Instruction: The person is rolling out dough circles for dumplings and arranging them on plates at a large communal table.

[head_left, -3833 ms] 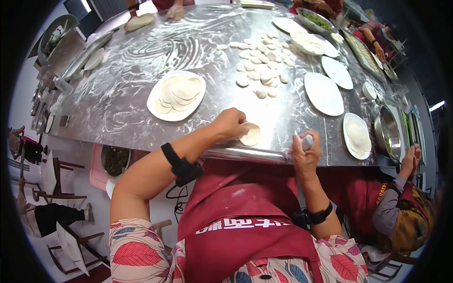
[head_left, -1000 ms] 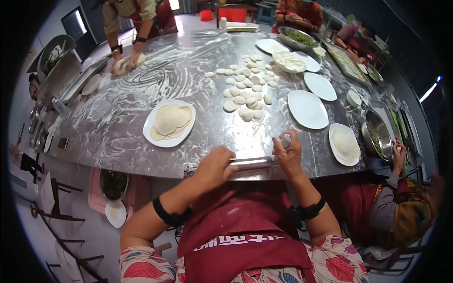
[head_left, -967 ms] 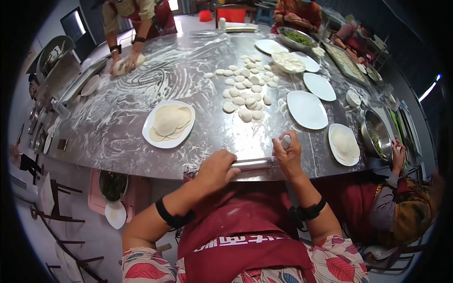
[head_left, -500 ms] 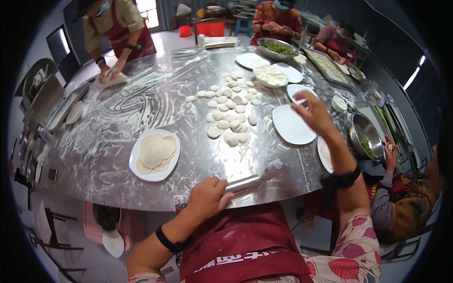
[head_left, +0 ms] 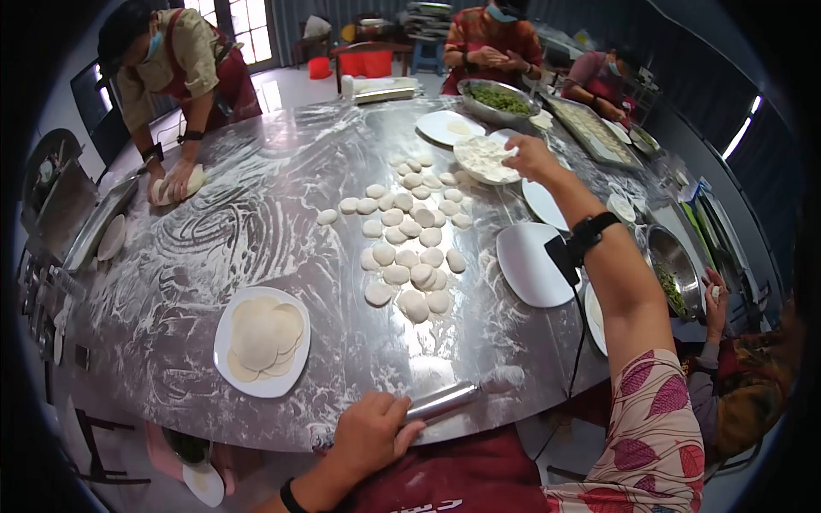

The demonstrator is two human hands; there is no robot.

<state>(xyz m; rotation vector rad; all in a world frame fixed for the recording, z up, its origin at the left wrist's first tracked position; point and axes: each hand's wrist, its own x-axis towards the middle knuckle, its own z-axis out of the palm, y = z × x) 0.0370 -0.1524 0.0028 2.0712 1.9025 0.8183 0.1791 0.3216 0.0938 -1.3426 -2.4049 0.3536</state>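
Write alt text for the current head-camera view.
A person's right hand reaches to a white bowl of flour while the left hand lies on a metal rolling pin at the table's near edge. Small dough pieces lie mid-table; other people work around it.

The left hand (head_left: 369, 434) curls over a rolling pin (head_left: 443, 402) on the table (head_left: 184, 329); the right hand (head_left: 532, 159) is at a bowl (head_left: 489, 180) of flour (head_left: 481, 157). Dough discs (head_left: 410, 229) lie clustered between, and a plate (head_left: 275, 386) of flat dough rounds (head_left: 259, 335) sits to their left.

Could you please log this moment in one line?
left hand: on rolling pin | right hand: at flour bowl | wrappers: on plate
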